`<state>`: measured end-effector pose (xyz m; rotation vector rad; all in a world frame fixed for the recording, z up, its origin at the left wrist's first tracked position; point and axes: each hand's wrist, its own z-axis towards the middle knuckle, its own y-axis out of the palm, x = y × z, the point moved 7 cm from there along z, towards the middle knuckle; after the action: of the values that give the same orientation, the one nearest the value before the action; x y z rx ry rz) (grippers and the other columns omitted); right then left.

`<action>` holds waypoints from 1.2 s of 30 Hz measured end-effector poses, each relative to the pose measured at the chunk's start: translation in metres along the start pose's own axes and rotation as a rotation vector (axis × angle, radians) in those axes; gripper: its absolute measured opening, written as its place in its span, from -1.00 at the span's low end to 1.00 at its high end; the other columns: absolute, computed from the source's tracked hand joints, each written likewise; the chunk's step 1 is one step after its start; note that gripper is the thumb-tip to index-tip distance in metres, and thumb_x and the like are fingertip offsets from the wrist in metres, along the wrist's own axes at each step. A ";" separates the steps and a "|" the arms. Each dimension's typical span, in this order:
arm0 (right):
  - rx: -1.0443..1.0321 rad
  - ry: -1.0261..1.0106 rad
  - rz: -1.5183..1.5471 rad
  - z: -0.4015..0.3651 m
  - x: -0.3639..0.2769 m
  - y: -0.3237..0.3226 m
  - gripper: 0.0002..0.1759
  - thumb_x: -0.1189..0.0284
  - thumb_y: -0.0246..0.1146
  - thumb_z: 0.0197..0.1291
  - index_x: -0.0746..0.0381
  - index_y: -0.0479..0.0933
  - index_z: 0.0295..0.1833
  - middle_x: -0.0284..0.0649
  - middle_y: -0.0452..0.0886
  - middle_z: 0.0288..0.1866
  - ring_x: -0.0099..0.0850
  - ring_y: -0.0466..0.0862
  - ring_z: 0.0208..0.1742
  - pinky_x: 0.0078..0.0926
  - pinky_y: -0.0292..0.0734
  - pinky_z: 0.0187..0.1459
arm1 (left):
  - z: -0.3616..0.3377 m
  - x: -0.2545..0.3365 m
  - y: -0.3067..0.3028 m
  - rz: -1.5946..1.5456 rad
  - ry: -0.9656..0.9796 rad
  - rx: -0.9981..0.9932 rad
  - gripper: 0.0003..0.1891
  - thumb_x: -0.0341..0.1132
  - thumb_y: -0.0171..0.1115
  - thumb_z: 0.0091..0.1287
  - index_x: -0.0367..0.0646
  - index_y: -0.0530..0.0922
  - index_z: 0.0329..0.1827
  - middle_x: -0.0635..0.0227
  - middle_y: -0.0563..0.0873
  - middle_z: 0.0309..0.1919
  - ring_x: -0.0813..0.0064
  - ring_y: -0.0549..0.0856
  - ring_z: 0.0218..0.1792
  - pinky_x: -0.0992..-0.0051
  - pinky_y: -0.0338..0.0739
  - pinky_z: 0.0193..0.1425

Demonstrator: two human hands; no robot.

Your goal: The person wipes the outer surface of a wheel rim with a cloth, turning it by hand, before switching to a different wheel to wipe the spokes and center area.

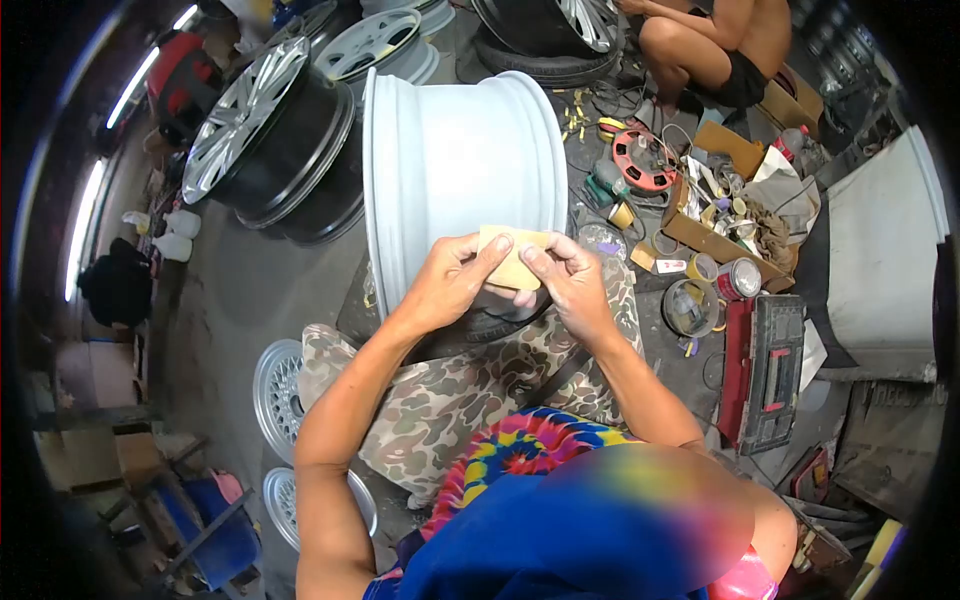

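A small tan square of sandpaper [512, 262] is pinched between both hands, the thumbs lying on its upper face. My left hand [452, 280] grips its left side, fingers curled behind it. On the right side, my right hand [573, 285] holds it in the same way. Just beyond the hands is a pale grey wheel rim [465, 150], lying on its side with its barrel facing up. The near lower part of the rim is hidden by my hands and my camouflage-covered knees.
Finished wheels [255, 130] are stacked at the left, and smaller silver wheels [280, 395] lie by my left leg. To the right are a red cable reel [643, 160], a cardboard box [725, 240] of supplies, cans [740, 278] and a toolbox [762, 375]. Another person [700, 45] crouches at the back right.
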<state>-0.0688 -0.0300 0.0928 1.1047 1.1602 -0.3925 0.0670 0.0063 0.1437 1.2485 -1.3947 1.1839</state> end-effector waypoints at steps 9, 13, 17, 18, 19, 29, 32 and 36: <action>0.353 -0.266 -0.580 -0.025 0.016 -0.096 -0.76 0.39 0.28 0.50 0.37 0.69 -0.12 -0.29 0.63 -0.29 -0.59 0.67 -0.35 -0.60 0.54 -0.34 | 0.058 0.078 -0.050 1.241 0.765 0.546 -0.73 -0.53 0.23 0.43 -0.34 0.70 0.14 -0.04 0.80 0.03 0.03 0.79 0.11 0.20 0.68 0.21; 0.440 -0.289 -0.703 -0.031 0.044 -0.147 -0.74 0.38 0.28 0.49 0.35 0.71 -0.17 -0.24 0.62 -0.35 -0.49 0.66 -0.37 -0.53 0.50 -0.35 | 0.105 0.040 -0.046 1.710 0.542 0.619 -0.70 -0.35 0.18 0.52 -0.37 0.65 0.17 -0.04 0.71 0.22 -0.07 0.60 0.35 0.00 0.34 0.53; 0.489 -0.185 -0.765 -0.049 0.084 -0.181 -0.76 0.37 0.30 0.44 0.34 0.68 -0.22 -0.07 0.59 -0.39 -0.16 0.64 -0.36 -0.22 0.47 -0.30 | 0.019 0.023 -0.028 1.768 0.545 0.470 -0.56 -0.29 0.17 0.53 -0.39 0.53 0.36 -0.06 0.55 0.41 -0.01 0.43 0.52 -0.07 0.16 0.63; 0.480 -0.211 -0.925 -0.052 0.102 -0.191 -0.76 0.37 0.30 0.42 0.34 0.65 -0.24 -0.02 0.59 -0.38 -0.02 0.62 -0.35 -0.16 0.46 -0.29 | 0.000 0.018 -0.028 1.775 0.522 0.425 -0.55 -0.29 0.16 0.53 -0.39 0.52 0.38 -0.03 0.53 0.44 0.01 0.40 0.55 -0.06 0.13 0.65; 0.484 -0.208 -0.909 -0.051 0.097 -0.183 -0.76 0.37 0.30 0.42 0.34 0.65 -0.24 -0.02 0.59 -0.38 -0.02 0.62 -0.35 -0.16 0.46 -0.29 | -0.004 0.022 -0.034 1.789 0.522 0.414 -0.55 -0.29 0.16 0.53 -0.39 0.52 0.38 -0.03 0.53 0.44 0.01 0.40 0.55 -0.06 0.13 0.65; 0.415 -0.223 -1.135 -0.038 0.096 -0.169 -0.71 0.24 0.31 0.39 0.26 0.65 -0.24 -0.02 0.66 -0.29 0.07 0.68 -0.25 0.01 0.52 -0.21 | 0.211 0.054 -0.150 1.876 0.103 0.363 -0.80 -0.33 0.21 0.29 -0.18 0.77 -0.38 0.03 0.81 -0.30 0.00 0.78 -0.10 -0.05 0.58 0.13; 0.444 -0.197 -1.118 -0.044 0.096 -0.177 -0.70 0.22 0.31 0.39 0.25 0.64 -0.26 -0.01 0.66 -0.28 0.11 0.68 -0.24 0.05 0.52 -0.21 | 0.175 0.055 -0.124 1.882 0.232 0.399 -0.75 -0.33 0.15 0.37 -0.20 0.78 -0.35 0.06 0.80 -0.29 0.00 0.74 -0.09 -0.03 0.50 0.28; 0.469 -0.219 -1.132 -0.037 0.094 -0.171 -0.73 0.23 0.32 0.38 0.22 0.64 -0.26 -0.07 0.66 -0.31 0.07 0.68 -0.26 0.01 0.54 -0.23 | 0.021 0.040 -0.014 1.742 0.543 0.502 -0.70 -0.39 0.18 0.47 -0.42 0.65 0.14 -0.09 0.64 0.15 -0.07 0.63 0.21 -0.05 0.34 0.53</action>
<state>-0.1779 -0.0514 -0.0716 0.6492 1.4455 -1.6813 0.0768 -0.0204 0.1816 -0.4642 -1.6448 2.8089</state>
